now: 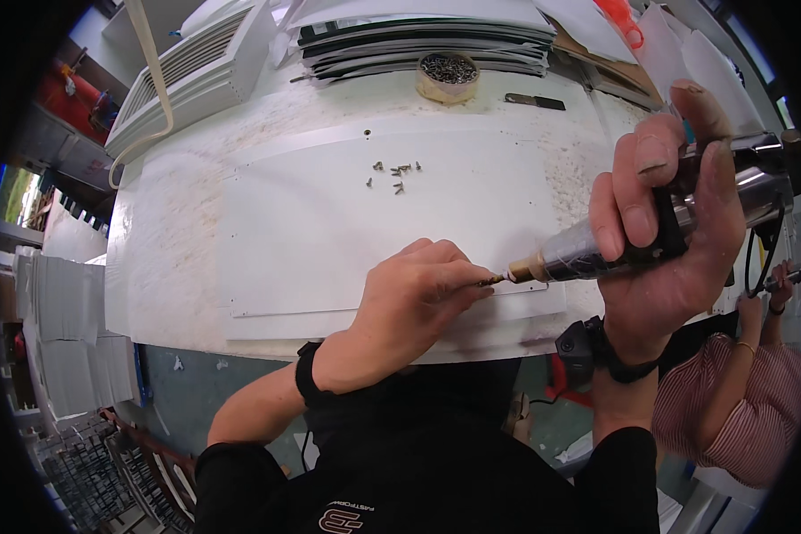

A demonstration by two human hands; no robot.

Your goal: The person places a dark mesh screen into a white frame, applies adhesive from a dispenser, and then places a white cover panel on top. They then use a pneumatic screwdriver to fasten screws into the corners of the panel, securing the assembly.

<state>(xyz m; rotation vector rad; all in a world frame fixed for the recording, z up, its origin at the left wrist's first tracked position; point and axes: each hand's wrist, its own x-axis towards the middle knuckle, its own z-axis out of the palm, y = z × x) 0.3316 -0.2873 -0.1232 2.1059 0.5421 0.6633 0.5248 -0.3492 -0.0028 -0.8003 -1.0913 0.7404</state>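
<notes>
Screw (489,281), as far as I can make out, sits pinched between thumb and finger of my left hand (409,289), a narrow grip over the near side of the white panel (303,231). My right hand (672,267) is wrapped around a silver power driver (574,252), its tip right at the screw; whether they touch I cannot tell. The panel lies flat on the worktable (165,222). On its far half, several loose screws (402,169) lie scattered, so I judge the fastening unfinished: the pinched one is not yet in, and those look left to use. Small dark marks (368,133) dot the panel's edges, but I cannot tell driven screws from bare holes, so how much is done stays uncertain. Farther out stands a round tub (445,92) of small metal pieces, with a flat tool (535,101) to its right and a stack of sheets (427,43) beyond.
</notes>
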